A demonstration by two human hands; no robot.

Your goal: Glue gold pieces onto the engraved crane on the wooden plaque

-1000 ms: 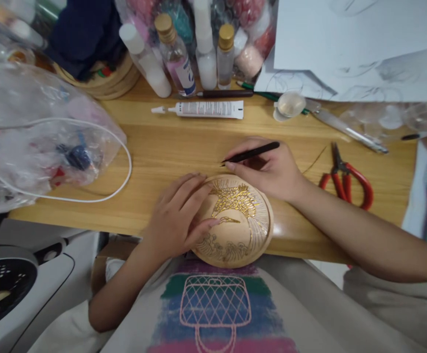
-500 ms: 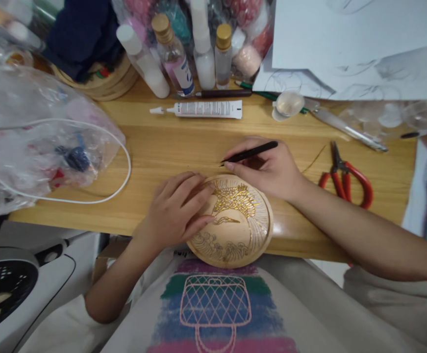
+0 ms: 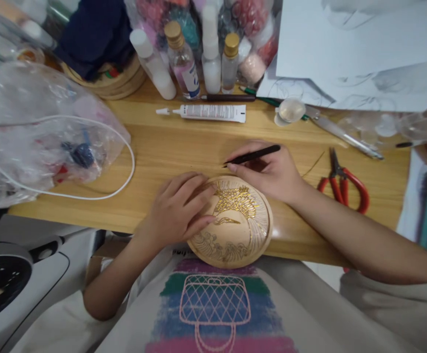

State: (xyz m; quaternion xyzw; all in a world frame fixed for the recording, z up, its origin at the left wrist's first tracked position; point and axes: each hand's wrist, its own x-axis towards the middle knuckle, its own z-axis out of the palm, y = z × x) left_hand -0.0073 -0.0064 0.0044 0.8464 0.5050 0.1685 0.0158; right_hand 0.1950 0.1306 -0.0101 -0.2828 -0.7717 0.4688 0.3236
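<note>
A round wooden disc (image 3: 231, 245) with gold and dark line patterns lies at the table's front edge, partly over my lap. My left hand (image 3: 182, 208) rests on its left side, fingers spread and lying over the rim. Just beyond the disc, my right hand (image 3: 268, 169) is closed on a thin black pen-like tool (image 3: 253, 155), its fine tip pointing left and down close to the wood tabletop. Whatever is at the tip is too small to make out. Right of my right hand lies a thin gold strand (image 3: 314, 163).
Red-handled pliers (image 3: 345, 184) lie at the right. A white tube (image 3: 213, 113), a small round container (image 3: 291, 110) and a silver knife (image 3: 345, 132) lie farther back. Several bottles (image 3: 188, 73) stand behind. A plastic bag (image 3: 51, 132) and white cable (image 3: 88, 197) cover the left; papers (image 3: 353, 49) lie back right.
The camera view has shifted slightly, so the things at the back appear a little lower. Both hands hold nearly the same pose, and the disc has not visibly moved.
</note>
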